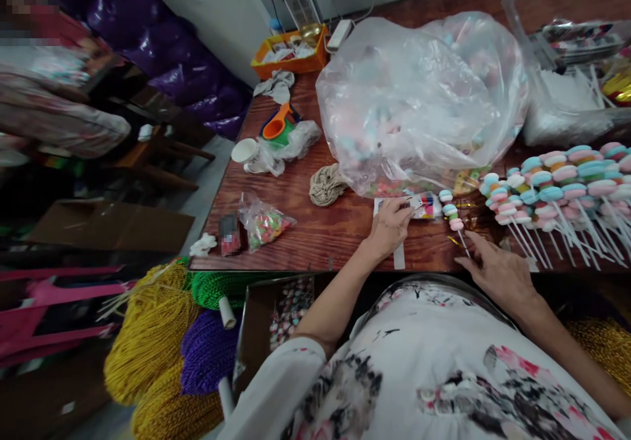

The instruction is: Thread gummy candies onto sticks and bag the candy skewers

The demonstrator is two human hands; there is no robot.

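Observation:
My left hand (392, 228) is over a small printed plastic packet (428, 206) on the table, its fingers bent and pressed together on it. A pale strip (399, 256) lies just below that hand. To the right, a stick of pink, blue and white marshmallows (450, 211) lies on the wood. My right hand (503, 272) is at the lower end of its white stick, thumb and forefinger apart on either side. Beyond that hand lies a big pile of similar marshmallow sticks (566, 183). Gold ties (473, 220) show behind the single stick.
A large clear bag of marshmallows (419, 98) covers the table's back. A clear bin (566, 104) stands at right. Toward the left are a cloth bundle (327, 185), candy bag (266, 226), white cup (244, 150) and orange tray (290, 62). Yellow cord bundles (148, 335) lie below.

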